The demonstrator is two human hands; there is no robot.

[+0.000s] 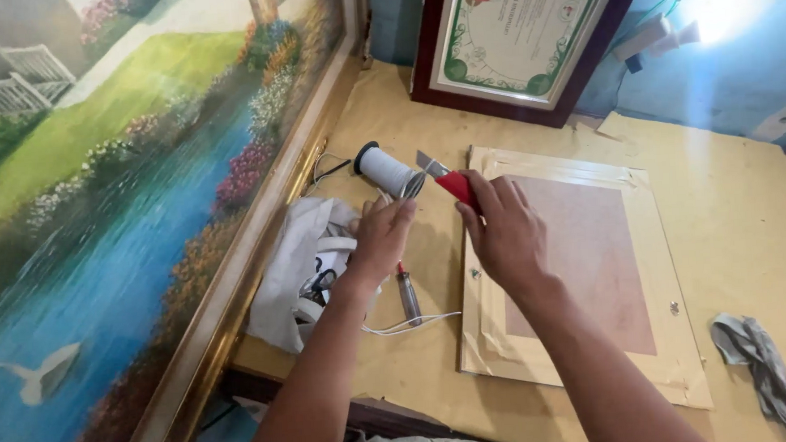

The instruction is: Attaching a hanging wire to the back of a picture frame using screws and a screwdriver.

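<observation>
My right hand point(501, 229) grips a red-handled utility knife point(449, 182) with its blade pointing up-left toward a spool of white cord point(386, 170). My left hand point(380, 240) is pinched on the white cord just below the spool, next to the blade. A loose end of cord point(412, 323) trails on the table below. Under my right hand lies a picture frame face down point(592, 264), its brown backing board taped along the edges.
A large framed landscape painting point(123, 199) leans along the left. A framed certificate point(517, 31) stands at the back. A white cloth with scissors point(310, 270) lies left of my hand, a screwdriver point(408, 296) beside it. A grey rag point(763, 363) sits at right.
</observation>
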